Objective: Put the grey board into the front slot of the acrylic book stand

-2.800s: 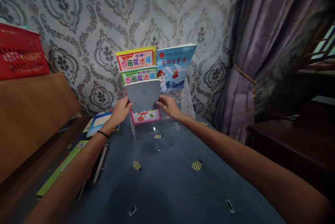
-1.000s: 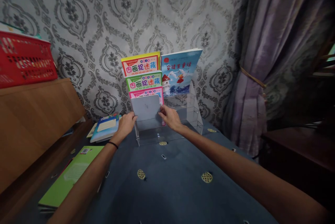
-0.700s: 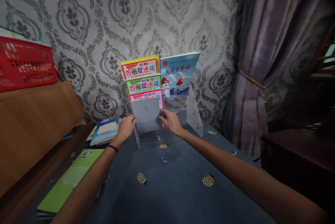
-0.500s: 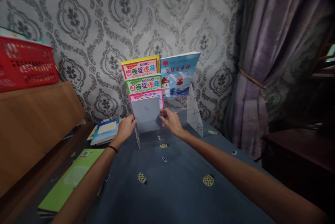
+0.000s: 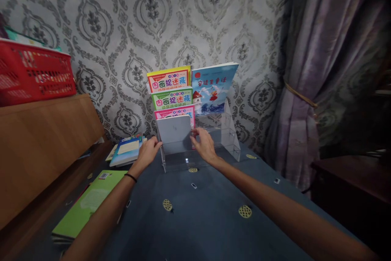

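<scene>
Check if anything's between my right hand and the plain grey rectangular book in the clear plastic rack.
Nothing visible is: your right hand is right beside the right edge of the plain grey rectangular book, though contact is unclear. The pink-bordered paper book stands behind the grey one, not between them.

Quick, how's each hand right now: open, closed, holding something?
Left hand: at the left edge of the clear rack; grip cannot be told.
Right hand: loosely open beside the gray book; contact unclear.
</scene>
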`<state>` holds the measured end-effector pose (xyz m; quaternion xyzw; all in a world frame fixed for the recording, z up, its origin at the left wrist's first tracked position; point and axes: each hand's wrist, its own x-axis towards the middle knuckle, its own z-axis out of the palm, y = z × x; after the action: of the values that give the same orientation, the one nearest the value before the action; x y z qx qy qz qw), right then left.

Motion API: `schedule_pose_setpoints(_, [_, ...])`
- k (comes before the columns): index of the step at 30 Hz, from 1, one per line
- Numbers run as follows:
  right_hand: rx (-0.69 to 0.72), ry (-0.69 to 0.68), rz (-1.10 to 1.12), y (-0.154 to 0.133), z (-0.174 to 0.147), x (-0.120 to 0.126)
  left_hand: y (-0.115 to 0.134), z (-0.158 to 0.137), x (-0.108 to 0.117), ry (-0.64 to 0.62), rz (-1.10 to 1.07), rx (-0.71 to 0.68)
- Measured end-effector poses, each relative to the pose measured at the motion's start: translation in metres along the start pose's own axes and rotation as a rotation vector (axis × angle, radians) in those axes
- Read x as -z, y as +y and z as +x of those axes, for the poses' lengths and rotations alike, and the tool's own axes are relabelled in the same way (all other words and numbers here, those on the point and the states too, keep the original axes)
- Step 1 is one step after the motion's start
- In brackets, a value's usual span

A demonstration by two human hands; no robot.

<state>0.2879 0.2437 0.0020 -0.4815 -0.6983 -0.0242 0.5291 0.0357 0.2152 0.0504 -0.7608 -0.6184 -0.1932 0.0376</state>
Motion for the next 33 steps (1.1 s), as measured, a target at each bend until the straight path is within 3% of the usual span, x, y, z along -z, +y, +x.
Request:
schedule_pose_setpoints(5, [0.041,0.028,0.08,-0.003,-0.021,-0.002,-0.01,-0.035,-0.007,-0.053,-0.028,-0.006])
schedule_pose_setpoints(8, [0.111,-0.072,0.146,-0.009,-0.053,-0.005,-0.03,-0.073,-0.011,-0.092,0.0,0.005])
schedule_pose_setpoints(11, [0.17,-0.269,0.19,-0.019,-0.09,-0.008,-0.07,-0.109,-0.004,-0.099,0.051,0.1])
schedule_pose_setpoints(14, [0.189,-0.399,0.222,-0.029,-0.12,-0.014,-0.127,-0.134,0.011,-0.113,0.108,0.295])
schedule_pose_setpoints(17, [0.163,-0.473,0.234,-0.034,-0.136,-0.021,-0.18,-0.153,0.021,-0.177,0.135,0.475])
schedule_pose_setpoints(20, [0.142,-0.554,0.23,-0.035,-0.142,-0.025,-0.207,-0.168,0.022,-0.246,0.124,0.547])
schedule_pose_setpoints(23, [0.114,-0.592,0.229,-0.033,-0.144,-0.025,-0.207,-0.179,0.019,-0.264,0.135,0.585])
schedule_pose_setpoints(27, [0.121,-0.599,0.22,-0.033,-0.145,-0.022,-0.186,-0.184,0.017,-0.265,0.161,0.604])
schedule_pose_setpoints(33, [0.226,-0.652,0.189,-0.037,-0.145,-0.02,-0.16,-0.19,0.011,-0.137,0.271,0.549])
